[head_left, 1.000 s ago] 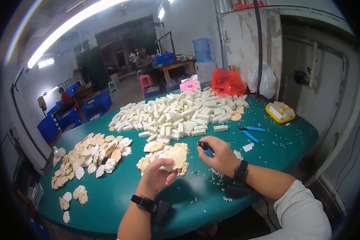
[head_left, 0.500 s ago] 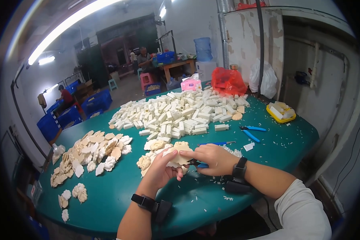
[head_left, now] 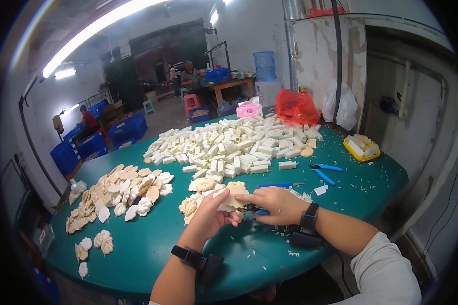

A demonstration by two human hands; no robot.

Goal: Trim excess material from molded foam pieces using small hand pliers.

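My left hand (head_left: 209, 217) grips a cream carved piece (head_left: 233, 194) over the green table (head_left: 152, 254). My right hand (head_left: 273, 204) is closed on a small blue-handled tool (head_left: 261, 211), its tip against the piece's lower edge. Both wrists wear black bands. A few more carved pieces (head_left: 194, 203) lie just left of my hands. A big heap of white blocks (head_left: 234, 146) sits beyond them.
A pile of flat carved pieces (head_left: 118, 192) lies at the left. Blue-handled pliers (head_left: 324, 171) and a blue knife (head_left: 281, 185) lie at the right, with a yellow tray (head_left: 360, 148) near the edge. A red bag (head_left: 296, 107) is at the back. People sit far behind.
My right hand moved left from the table beside the pieces and met my left hand. The tool now touches the carved piece, which my left hand has lifted and turned.
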